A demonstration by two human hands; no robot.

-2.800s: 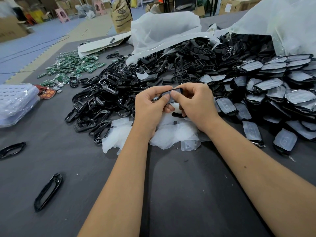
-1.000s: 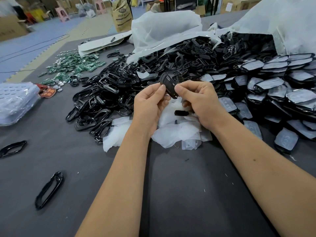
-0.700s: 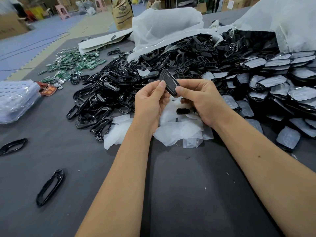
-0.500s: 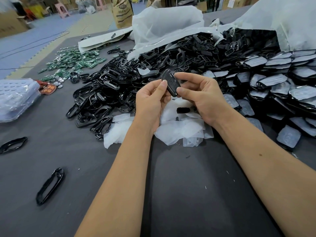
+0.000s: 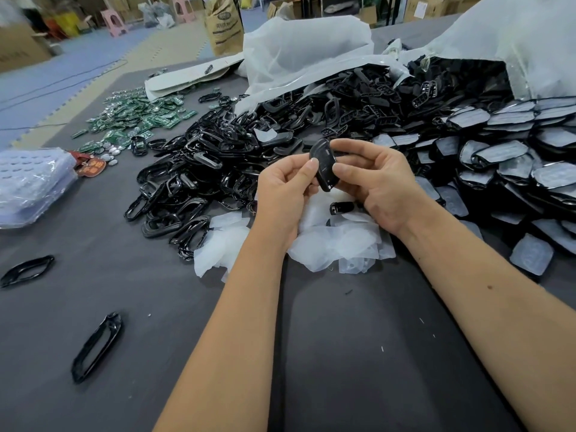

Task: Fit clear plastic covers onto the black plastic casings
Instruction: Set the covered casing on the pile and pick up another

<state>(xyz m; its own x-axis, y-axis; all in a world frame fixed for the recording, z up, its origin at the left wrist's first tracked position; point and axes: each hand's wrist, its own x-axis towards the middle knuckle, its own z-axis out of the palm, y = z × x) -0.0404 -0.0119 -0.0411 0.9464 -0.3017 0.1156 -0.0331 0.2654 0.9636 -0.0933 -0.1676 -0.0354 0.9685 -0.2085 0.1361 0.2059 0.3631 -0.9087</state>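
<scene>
Both hands hold one black plastic casing (image 5: 323,165) upright above the table. My left hand (image 5: 285,191) pinches its left edge with thumb and forefinger. My right hand (image 5: 378,185) grips its right side, thumb on the front and fingers curled over the top. Whether a clear cover sits on it I cannot tell. Under the hands lies a heap of clear plastic covers (image 5: 336,241) with a small black part (image 5: 342,208) on it. A pile of covered casings (image 5: 505,163) lies at the right.
A big heap of black frames (image 5: 199,179) spreads left of the hands, spilling from white bags (image 5: 299,54). Green circuit boards (image 5: 137,120) lie far left, beside a clear bagged stack (image 5: 28,185). Two loose black frames (image 5: 96,347) (image 5: 26,271) lie on the grey table.
The casing went from being pressed flat between both hands to being held upright and raised. My right fingers have moved over its top.
</scene>
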